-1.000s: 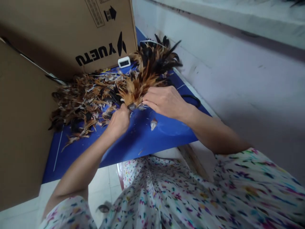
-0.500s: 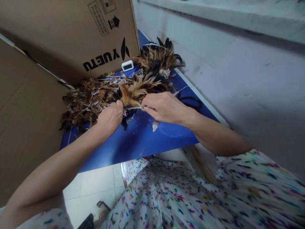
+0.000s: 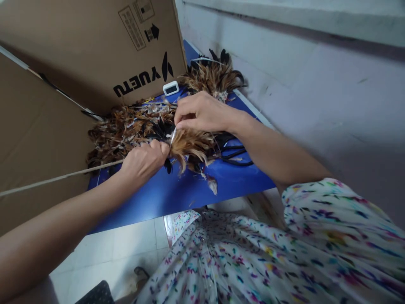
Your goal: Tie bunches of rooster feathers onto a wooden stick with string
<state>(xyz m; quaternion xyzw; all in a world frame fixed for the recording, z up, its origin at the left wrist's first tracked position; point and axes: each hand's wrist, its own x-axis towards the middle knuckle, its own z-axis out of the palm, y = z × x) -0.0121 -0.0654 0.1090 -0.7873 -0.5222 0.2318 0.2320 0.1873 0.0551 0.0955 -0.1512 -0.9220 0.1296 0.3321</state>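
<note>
My left hand (image 3: 145,159) is closed around a thin pale stick (image 3: 63,178) that runs out to the left edge of view. At the stick's other end, brown and black feathers (image 3: 193,145) fan out to the right, like a feather duster. My right hand (image 3: 202,112) pinches a narrow white strip (image 3: 173,137), drawn taut up from the feathers' base beside my left fist. A heap of loose brown feathers (image 3: 117,131) lies behind my left hand. One small pale-based feather (image 3: 211,184) hangs near the table's front.
Black-handled scissors (image 3: 236,155) lie under my right forearm on the blue table (image 3: 142,211). A tied feather bundle (image 3: 211,74) sits at the back by the wall (image 3: 310,101). Cardboard (image 3: 85,46) stands behind and left, with a small white digital clock (image 3: 171,88) before it.
My right hand has moved up and left with the strip, from the right of the feathers to above them. The stick now shows on the left, and the feathers point right.
</note>
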